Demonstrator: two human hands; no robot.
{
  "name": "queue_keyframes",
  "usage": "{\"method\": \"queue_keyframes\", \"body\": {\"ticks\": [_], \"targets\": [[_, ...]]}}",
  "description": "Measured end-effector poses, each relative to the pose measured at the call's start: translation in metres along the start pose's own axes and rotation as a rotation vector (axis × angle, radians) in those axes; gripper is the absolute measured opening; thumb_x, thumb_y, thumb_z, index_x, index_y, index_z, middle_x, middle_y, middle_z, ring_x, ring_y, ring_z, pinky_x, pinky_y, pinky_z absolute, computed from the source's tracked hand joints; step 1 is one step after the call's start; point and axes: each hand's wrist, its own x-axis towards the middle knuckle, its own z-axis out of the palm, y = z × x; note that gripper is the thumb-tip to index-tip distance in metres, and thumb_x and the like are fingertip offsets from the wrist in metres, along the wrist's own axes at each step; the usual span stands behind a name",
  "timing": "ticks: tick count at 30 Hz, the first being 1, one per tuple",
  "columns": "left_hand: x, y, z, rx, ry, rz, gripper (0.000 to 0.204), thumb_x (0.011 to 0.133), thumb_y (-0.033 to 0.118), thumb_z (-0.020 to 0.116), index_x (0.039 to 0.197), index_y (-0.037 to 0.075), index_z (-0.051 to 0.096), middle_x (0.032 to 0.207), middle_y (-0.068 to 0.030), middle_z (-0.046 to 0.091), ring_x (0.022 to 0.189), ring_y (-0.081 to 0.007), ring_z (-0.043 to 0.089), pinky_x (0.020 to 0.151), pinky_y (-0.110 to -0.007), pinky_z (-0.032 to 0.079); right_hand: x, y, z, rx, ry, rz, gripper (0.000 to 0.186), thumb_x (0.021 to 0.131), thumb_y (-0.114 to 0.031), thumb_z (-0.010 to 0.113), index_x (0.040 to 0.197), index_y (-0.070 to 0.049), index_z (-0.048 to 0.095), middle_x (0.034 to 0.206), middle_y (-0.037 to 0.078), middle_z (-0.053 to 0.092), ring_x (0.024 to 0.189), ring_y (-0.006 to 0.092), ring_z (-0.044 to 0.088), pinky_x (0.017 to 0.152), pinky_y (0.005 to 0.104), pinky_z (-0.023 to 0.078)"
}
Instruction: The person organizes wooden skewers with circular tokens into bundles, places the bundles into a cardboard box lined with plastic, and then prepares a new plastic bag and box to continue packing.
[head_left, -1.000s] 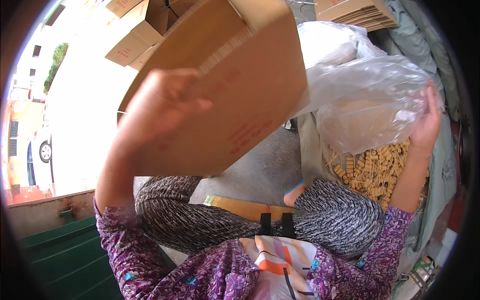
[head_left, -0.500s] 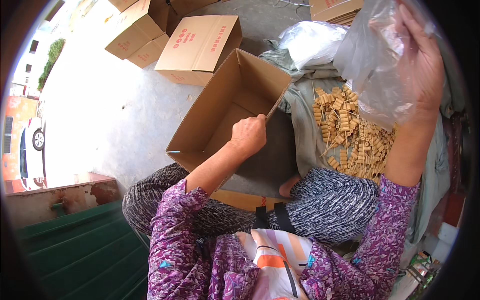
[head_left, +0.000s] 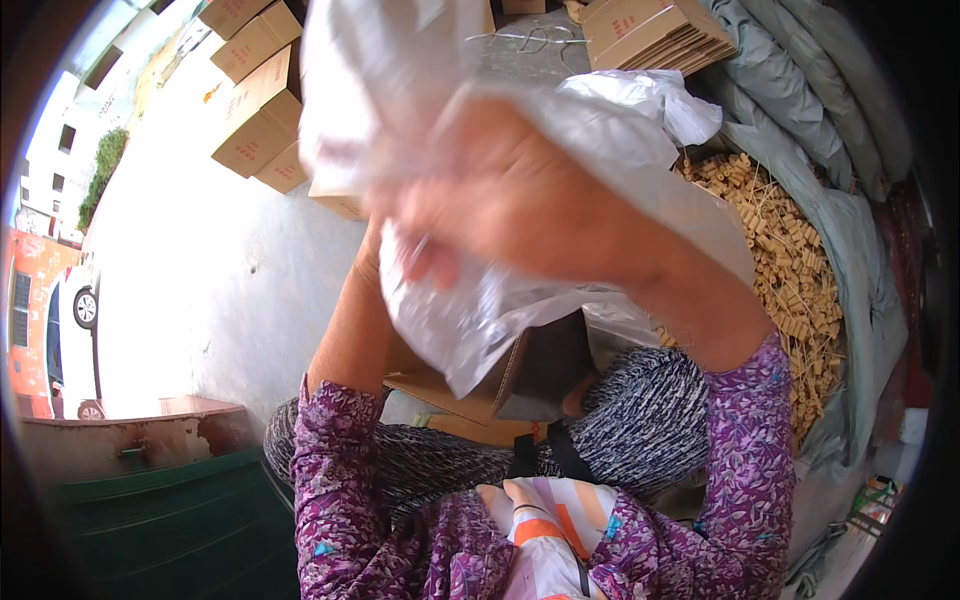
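Observation:
My right hand (head_left: 520,200) is raised close to the camera, blurred, gripping a large clear plastic bag (head_left: 400,90) that hangs in front of me. My left forearm (head_left: 350,320) reaches up behind the bag; the left hand itself is hidden by the plastic. Below the bag an open brown cardboard box (head_left: 520,375) rests on my lap, mostly covered by the bag. I sit with patterned grey trousers and purple floral sleeves.
A heap of small tan wooden pieces (head_left: 790,270) lies on grey sheeting (head_left: 860,240) at right. Closed cardboard boxes (head_left: 255,110) stand on the concrete floor at upper left, flat-packed cartons (head_left: 660,30) at the top. A green bin (head_left: 170,520) is at lower left.
My right hand has swung the plastic bag from the upper right across to the middle, over the open box. My left arm has risen from the box's edge up behind the bag.

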Motion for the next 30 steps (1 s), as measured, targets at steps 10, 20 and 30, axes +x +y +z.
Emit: {"method": "queue_keyframes", "body": {"ticks": [10,20,30], "targets": [[-0.013,0.047,-0.007,0.710,-0.090,-0.351,0.098,0.085,0.077,0.043,0.154,0.010,0.023,0.141,-0.0278,0.046,0.116,-0.0429,0.058,0.083,-0.054,0.056,-0.041,0.135,0.105,-0.650,-0.632,-0.060,0.019,0.071,-0.006,0.061,0.089,-0.002,0.066,0.076,0.021,0.067,0.079,0.0389,0.068,0.073,0.0491,0.053],[-0.013,-0.067,-0.009,1.675,0.100,-0.637,0.058,0.082,0.030,0.072,0.128,0.000,0.054,0.099,-0.0173,0.069,0.089,-0.0212,0.065,0.080,-0.034,0.051,-0.080,0.192,0.167,-0.609,-0.476,-0.158,0.023,0.067,-0.008,0.064,0.089,-0.003,0.070,0.087,0.018,0.070,0.088,0.0349,0.069,0.076,0.0453,0.054],[-0.017,-0.035,-0.003,0.785,0.441,-0.239,0.013,0.089,0.011,0.062,0.092,0.000,0.069,0.085,-0.0029,0.069,0.077,-0.0087,0.062,0.072,-0.025,0.050,-0.044,0.124,0.049,-0.327,-0.650,0.101,0.044,0.081,-0.024,0.065,0.118,0.000,0.060,0.089,0.019,0.069,0.086,0.0375,0.066,0.075,0.0466,0.051]]}}
